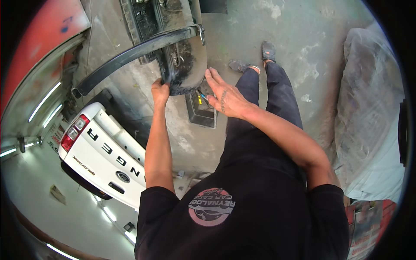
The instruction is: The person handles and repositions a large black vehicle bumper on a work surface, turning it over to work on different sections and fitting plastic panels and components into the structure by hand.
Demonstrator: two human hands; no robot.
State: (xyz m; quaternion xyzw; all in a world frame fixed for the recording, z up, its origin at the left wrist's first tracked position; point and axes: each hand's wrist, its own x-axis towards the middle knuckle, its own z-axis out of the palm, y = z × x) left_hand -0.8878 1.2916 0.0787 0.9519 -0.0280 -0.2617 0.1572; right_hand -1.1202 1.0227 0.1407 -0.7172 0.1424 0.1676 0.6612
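A dusty black car panel [190,65], bumper-like with a curved outer face, stands at the top middle. At its near edge my left hand [160,92] is closed, thumb and fingers on the rim. My right hand [226,96] lies flat with fingers stretched out, its fingertips at the panel's right edge; whether they touch it I cannot tell. Across the panel runs a long curved black trim strip [134,53], reaching out to the left. Just below the panel is a dark box [203,118] with small yellow and blue items on top, their kind unclear.
A white pickup tailgate [113,149] with a red tail light stands at the left. Clear plastic sheeting [364,104] covers something large at the right. A red panel [43,39] hangs over the upper left. My shoes [268,51] are on the stained concrete floor [299,30].
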